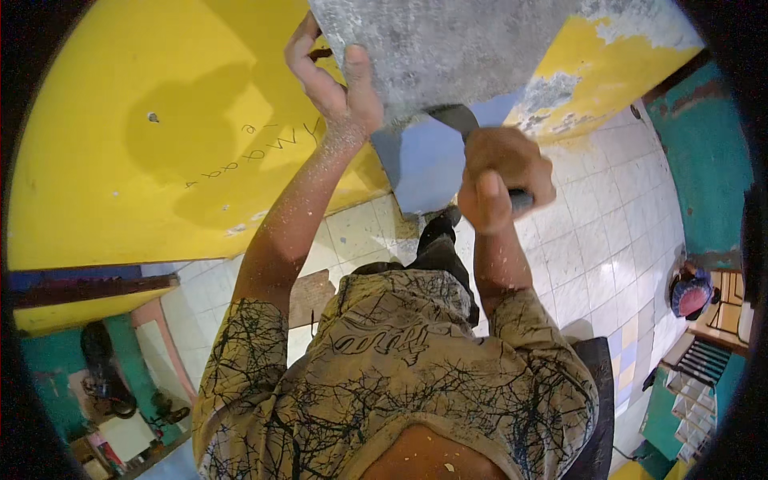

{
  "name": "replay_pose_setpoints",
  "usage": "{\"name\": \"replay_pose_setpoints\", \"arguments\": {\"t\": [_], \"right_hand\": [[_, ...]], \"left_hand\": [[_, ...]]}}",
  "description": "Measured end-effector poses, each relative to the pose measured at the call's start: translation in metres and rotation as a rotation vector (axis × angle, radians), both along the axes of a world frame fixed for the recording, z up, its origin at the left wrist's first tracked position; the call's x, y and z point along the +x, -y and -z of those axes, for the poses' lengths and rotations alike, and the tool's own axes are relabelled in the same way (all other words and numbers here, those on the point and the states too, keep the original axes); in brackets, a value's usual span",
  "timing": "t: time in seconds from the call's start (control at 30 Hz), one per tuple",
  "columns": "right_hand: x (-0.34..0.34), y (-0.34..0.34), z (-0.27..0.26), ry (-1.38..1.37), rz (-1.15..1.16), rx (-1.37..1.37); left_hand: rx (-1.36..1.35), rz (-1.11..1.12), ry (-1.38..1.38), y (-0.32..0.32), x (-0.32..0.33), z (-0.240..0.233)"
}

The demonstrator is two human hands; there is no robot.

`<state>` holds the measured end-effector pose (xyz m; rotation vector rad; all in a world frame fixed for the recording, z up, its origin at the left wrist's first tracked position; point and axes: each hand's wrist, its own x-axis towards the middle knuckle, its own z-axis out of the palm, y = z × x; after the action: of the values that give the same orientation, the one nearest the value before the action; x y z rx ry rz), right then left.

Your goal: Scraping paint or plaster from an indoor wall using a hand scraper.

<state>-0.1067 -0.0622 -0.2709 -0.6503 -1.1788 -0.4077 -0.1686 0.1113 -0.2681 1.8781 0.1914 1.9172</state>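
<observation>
A grey, rough wall surface [444, 51] with its yellow paint gone stands before me. My right hand [507, 174] is closed around the dark handle of a scraper with a dark, wide blade [453, 115], whose edge is at the lower part of the grey surface. My left hand [345, 84] rests at the left corner edge of the grey face, thumb on the face and fingers spread round the side. It holds no tool. Light dust and flakes cover my left forearm. Below the blade is a blue painted area [432, 156]. Flaking yellow paint [600, 78] borders the grey on the right.
A yellow wall [180, 120] with handwriting is at left. White floor tiles [600, 228] lie below, with a brown board [311, 297] near my body. Another person [691, 294] is low at far right, near a wooden chair [727, 303] and a white rack [690, 408].
</observation>
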Motion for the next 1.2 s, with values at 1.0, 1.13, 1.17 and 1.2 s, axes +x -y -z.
{"name": "replay_pose_setpoints", "arguments": {"t": [1.0, 1.13, 1.17, 1.2], "right_hand": [[-0.015, -0.034, 0.061, -0.297, 0.211, -0.355], [-0.026, -0.008, 0.06, -0.409, 0.074, -0.499], [-0.029, 0.001, 0.064, -0.402, 0.087, -0.505], [-0.029, 0.007, 0.067, -0.413, 0.091, -0.521]], "left_hand": [[-0.008, -0.059, -0.057, 0.007, -0.015, -0.002], [-0.065, 0.019, 0.005, 0.024, -0.019, -0.013], [-0.117, -0.006, -0.028, 0.033, -0.021, -0.012], [-0.164, -0.031, -0.056, 0.043, -0.023, -0.017]]}}
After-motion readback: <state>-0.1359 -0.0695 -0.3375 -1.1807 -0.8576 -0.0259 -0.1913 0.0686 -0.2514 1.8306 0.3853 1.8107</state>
